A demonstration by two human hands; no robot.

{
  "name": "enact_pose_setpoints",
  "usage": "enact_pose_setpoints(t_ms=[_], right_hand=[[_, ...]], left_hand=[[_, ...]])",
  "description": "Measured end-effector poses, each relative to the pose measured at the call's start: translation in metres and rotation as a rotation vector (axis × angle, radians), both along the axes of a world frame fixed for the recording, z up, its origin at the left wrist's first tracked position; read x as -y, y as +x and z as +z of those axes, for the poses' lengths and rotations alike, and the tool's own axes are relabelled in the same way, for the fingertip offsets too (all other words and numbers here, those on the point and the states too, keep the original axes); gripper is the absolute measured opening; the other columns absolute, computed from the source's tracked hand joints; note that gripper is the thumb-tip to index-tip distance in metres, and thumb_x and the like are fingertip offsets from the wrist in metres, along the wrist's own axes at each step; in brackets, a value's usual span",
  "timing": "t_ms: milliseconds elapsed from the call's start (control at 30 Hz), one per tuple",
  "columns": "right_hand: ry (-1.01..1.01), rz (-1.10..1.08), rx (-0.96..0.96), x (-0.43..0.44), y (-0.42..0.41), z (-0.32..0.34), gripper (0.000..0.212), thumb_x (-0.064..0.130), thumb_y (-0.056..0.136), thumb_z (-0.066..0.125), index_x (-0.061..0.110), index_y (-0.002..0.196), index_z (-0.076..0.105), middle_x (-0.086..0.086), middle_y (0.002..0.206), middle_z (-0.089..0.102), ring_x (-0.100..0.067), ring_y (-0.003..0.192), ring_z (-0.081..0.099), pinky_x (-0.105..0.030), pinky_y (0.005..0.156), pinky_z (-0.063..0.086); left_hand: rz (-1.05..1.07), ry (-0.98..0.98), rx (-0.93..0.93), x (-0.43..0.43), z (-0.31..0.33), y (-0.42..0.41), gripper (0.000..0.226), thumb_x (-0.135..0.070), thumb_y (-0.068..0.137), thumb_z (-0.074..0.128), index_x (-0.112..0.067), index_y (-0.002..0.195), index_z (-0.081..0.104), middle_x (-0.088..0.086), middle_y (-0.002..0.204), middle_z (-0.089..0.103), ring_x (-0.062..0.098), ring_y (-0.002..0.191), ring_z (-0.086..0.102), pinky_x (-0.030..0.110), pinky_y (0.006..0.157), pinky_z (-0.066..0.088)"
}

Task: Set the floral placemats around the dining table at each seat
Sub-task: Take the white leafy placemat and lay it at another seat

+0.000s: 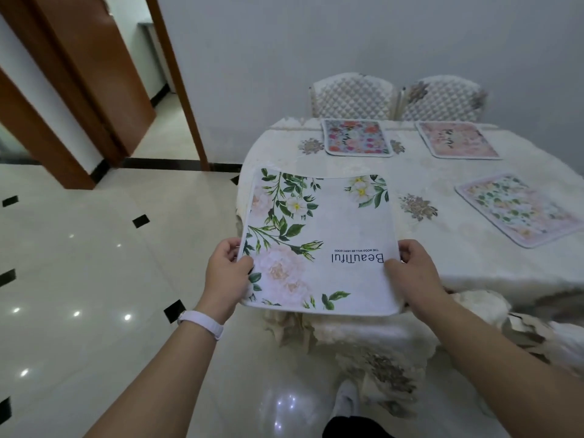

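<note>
I hold a white floral placemat [328, 222] printed with green leaves, pale roses and the word "Beautiful" flat in the air over the near left corner of the dining table [420, 172]. My left hand [227, 270] pinches its left edge and my right hand [414, 273] pinches its right edge. Three other floral placemats lie on the cream tablecloth: a bright multicoloured one [357, 137] at the far left seat, a pink one [458, 139] at the far right seat, and a pale green-and-pink one [518, 208] on the right side.
Two quilted cream chairs [354, 96] [442, 98] stand against the wall behind the table. A covered chair [357, 339] sits below the held mat. Glossy tiled floor [94, 279] spreads to the left, with a brown door frame [94, 74] beyond.
</note>
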State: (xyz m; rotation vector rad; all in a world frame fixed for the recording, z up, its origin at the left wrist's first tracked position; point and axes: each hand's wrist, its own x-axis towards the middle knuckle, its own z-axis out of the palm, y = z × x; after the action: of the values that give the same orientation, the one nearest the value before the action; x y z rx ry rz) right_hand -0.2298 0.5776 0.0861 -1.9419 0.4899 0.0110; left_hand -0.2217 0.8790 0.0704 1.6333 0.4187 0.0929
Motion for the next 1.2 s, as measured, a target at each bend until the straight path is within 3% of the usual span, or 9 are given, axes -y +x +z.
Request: enact_pose_setpoints(t_ms=[267,367,500,667,800,867,1000,1133,1200], right_hand=[[0.095,-0.062,-0.004,0.048,0.069,-0.025,0.017,0.008,0.085,0.054,0.022,0.095,0.056,-0.003,0.096,0.067,-0.025,0.085,0.065,-0.039,0.071,0.053],[0.145,-0.059,-0.016,0.066,0.095,-0.036,0.019,0.007,0.086,0.054,0.024,0.092,0.055,-0.004,0.095,0.068,-0.025,0.081,0.066,-0.040,0.068,0.054],[0.169,-0.077,-0.048,0.087,0.124,-0.053,0.019,0.006,0.086,0.054,0.023,0.094,0.055,-0.006,0.094,0.068,-0.024,0.079,0.066,-0.035,0.065,0.053],[0.183,-0.110,-0.075,0.099,0.149,-0.062,0.016,0.005,0.088,0.054,0.016,0.099,0.055,-0.008,0.094,0.067,-0.026,0.078,0.064,-0.036,0.064,0.052],[0.175,-0.145,-0.110,0.099,0.160,-0.076,0.017,0.008,0.087,0.054,0.024,0.092,0.054,-0.006,0.090,0.067,-0.030,0.078,0.066,-0.047,0.071,0.057],[0.171,-0.174,-0.135,0.100,0.161,-0.084,0.015,0.009,0.088,0.054,0.024,0.093,0.054,-0.007,0.092,0.066,-0.029,0.080,0.065,-0.046,0.071,0.057],[0.111,-0.237,-0.174,0.098,0.157,-0.102,0.015,0.009,0.089,0.053,0.019,0.100,0.052,-0.005,0.093,0.063,-0.022,0.080,0.060,-0.032,0.060,0.046],[0.041,-0.333,-0.211,0.088,0.147,-0.121,0.013,0.008,0.089,0.053,0.014,0.101,0.051,-0.001,0.088,0.058,-0.013,0.074,0.054,-0.028,0.056,0.039],[0.032,-0.380,-0.222,0.081,0.143,-0.129,0.014,0.007,0.089,0.053,0.012,0.102,0.052,-0.001,0.089,0.057,-0.012,0.074,0.053,-0.028,0.056,0.039]], left_hand=[[-0.026,0.029,-0.084,0.050,-0.007,0.078,0.027,0.006,0.087,0.053,-0.013,0.105,0.059,0.008,0.096,0.071,0.023,0.079,0.068,0.035,0.068,0.057],[-0.048,0.098,-0.108,0.067,-0.011,0.107,0.027,0.005,0.085,0.054,-0.018,0.098,0.061,0.006,0.095,0.070,0.025,0.081,0.067,0.037,0.070,0.057],[-0.083,0.095,-0.137,0.082,-0.013,0.138,0.029,0.005,0.084,0.053,-0.021,0.095,0.061,0.009,0.091,0.065,0.033,0.073,0.064,0.055,0.068,0.059],[-0.100,0.098,-0.162,0.099,-0.017,0.163,0.025,0.005,0.087,0.052,-0.016,0.098,0.058,0.014,0.095,0.063,0.032,0.070,0.063,0.044,0.062,0.059],[-0.124,0.126,-0.198,0.103,-0.034,0.183,0.025,0.001,0.085,0.054,-0.020,0.095,0.061,0.008,0.091,0.067,0.038,0.075,0.065,0.060,0.070,0.057],[-0.143,0.134,-0.218,0.105,-0.044,0.193,0.024,0.001,0.085,0.055,-0.020,0.094,0.062,0.008,0.090,0.066,0.036,0.075,0.063,0.062,0.071,0.056],[-0.216,0.135,-0.253,0.109,-0.070,0.210,0.023,0.001,0.086,0.057,-0.020,0.094,0.062,0.008,0.087,0.065,0.030,0.073,0.061,0.057,0.071,0.057],[-0.289,0.143,-0.292,0.112,-0.095,0.222,0.021,0.003,0.089,0.055,-0.016,0.095,0.059,0.010,0.086,0.061,0.021,0.066,0.056,0.032,0.055,0.055],[-0.318,0.117,-0.330,0.111,-0.109,0.228,0.020,0.003,0.089,0.055,-0.016,0.094,0.060,0.011,0.085,0.059,0.023,0.067,0.055,0.037,0.061,0.059]])
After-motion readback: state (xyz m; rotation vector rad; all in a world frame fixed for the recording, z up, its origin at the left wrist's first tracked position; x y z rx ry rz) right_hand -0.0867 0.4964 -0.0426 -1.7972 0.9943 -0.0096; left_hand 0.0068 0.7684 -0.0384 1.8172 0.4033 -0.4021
